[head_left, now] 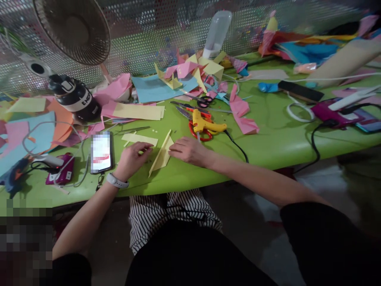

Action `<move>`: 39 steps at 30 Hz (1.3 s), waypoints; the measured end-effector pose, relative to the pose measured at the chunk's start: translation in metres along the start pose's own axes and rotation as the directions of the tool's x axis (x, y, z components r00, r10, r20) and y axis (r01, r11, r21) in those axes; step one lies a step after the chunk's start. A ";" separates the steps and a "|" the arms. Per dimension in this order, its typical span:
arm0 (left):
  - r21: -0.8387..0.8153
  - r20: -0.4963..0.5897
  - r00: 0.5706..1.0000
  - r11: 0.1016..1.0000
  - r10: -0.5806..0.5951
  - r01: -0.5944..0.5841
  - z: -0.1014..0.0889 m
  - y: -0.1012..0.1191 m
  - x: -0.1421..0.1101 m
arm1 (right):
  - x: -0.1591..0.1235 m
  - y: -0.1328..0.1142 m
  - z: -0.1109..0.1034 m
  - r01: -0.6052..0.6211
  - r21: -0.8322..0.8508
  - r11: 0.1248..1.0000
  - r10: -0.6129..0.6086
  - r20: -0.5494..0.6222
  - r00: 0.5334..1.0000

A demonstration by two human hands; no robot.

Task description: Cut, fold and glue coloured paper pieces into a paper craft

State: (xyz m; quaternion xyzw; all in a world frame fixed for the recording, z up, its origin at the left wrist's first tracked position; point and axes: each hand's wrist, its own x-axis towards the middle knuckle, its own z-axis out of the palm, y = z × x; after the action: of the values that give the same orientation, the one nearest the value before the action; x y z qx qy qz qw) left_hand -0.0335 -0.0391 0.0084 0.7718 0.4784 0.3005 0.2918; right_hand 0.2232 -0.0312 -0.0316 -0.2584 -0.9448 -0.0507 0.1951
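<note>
A folded piece of pale yellow paper (163, 154) lies slantwise near the table's front edge, with a narrow folded strip along its left side. My right hand (188, 151) is at its right edge, fingers together and closed on the paper; the thumb is hidden. To the left of the paper, my left hand (134, 157) is curled with its fingertips drawn together, apart from the folded paper. Whatever those fingers may hold is too small to make out. Behind the left hand lies a flat yellow paper strip (145, 139) with a thin sliver across it.
A yellow glue gun (208, 123) rests on red-handled scissors (206, 137) beyond my right hand. Black scissors (204, 101) lie further back. A phone (101, 153) is left of my left hand. A black bottle (79, 99), a fan (74, 31) and coloured paper scraps stand behind.
</note>
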 end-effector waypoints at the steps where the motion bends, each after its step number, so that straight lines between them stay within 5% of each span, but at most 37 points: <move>1: 0.070 0.026 0.994 0.992 0.103 -0.105 -0.001 -0.003 0.000 | 0.000 0.000 0.000 0.003 0.007 1.000 -0.003 0.012 1.000; 5: 0.127 0.231 0.931 0.940 0.284 -0.318 0.004 -0.010 0.000 | 0.000 -0.002 -0.005 -0.005 -0.025 1.000 0.006 0.053 0.999; 17: 0.320 0.391 0.819 0.773 0.420 -0.548 0.006 -0.008 0.002 | 0.007 -0.007 -0.013 -0.224 0.105 0.969 0.215 0.093 0.972; 32: 0.394 0.373 0.831 0.741 0.412 -0.544 0.015 -0.003 0.006 | 0.013 -0.020 -0.008 -0.513 0.182 0.839 0.504 0.099 0.858; 39: 0.406 0.427 0.824 0.736 0.372 -0.542 0.014 -0.005 0.004 | 0.012 -0.021 -0.010 -0.397 0.106 0.912 0.388 0.095 0.917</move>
State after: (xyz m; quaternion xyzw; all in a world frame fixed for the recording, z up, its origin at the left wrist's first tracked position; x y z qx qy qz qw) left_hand -0.0242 -0.0356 -0.0034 0.9530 0.2794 0.0976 0.0655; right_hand 0.2066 -0.0456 -0.0175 -0.4322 -0.8812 0.0571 0.1829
